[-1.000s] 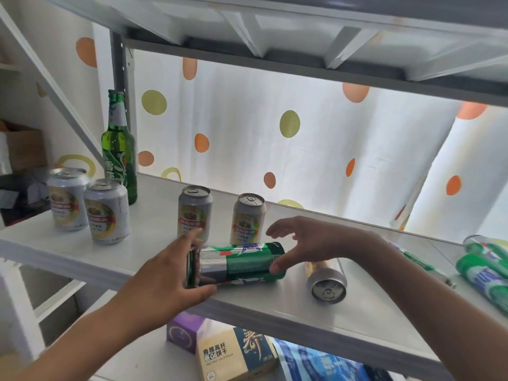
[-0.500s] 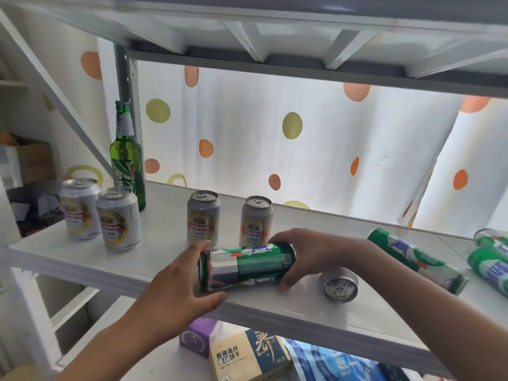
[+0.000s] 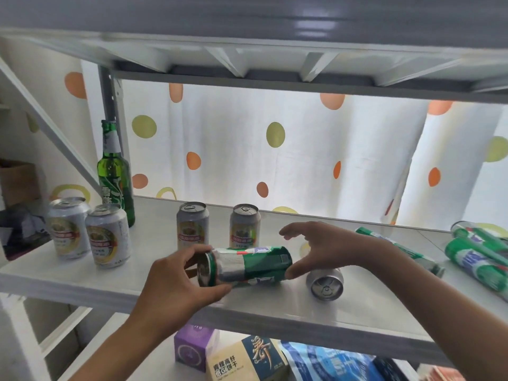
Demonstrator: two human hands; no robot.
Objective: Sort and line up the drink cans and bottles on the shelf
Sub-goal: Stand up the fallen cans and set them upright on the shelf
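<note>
A tall green can [image 3: 251, 266] lies on its side near the front of the white shelf [image 3: 115, 281]. My left hand [image 3: 176, 287] grips its silver end with thumb and fingers. My right hand [image 3: 327, 248] touches the other end with the thumb, its fingers spread above. Several silver cans stand upright: two at the left [image 3: 108, 235], two behind the green can [image 3: 192, 226]. A small silver can [image 3: 325, 283] lies on its side under my right wrist. A green glass bottle [image 3: 115, 174] stands at the back left.
Green cans and a bottle [image 3: 472, 259] lie on their sides at the right end of the shelf. Boxes and a blue bag [image 3: 247, 358] sit on the shelf below. The upper shelf [image 3: 275, 59] hangs close overhead. A dotted curtain [image 3: 275, 160] closes the back.
The green can's left end has lifted off the shelf in my left hand. My right hand's fingers have opened off the can, with only the thumb still touching its end.
</note>
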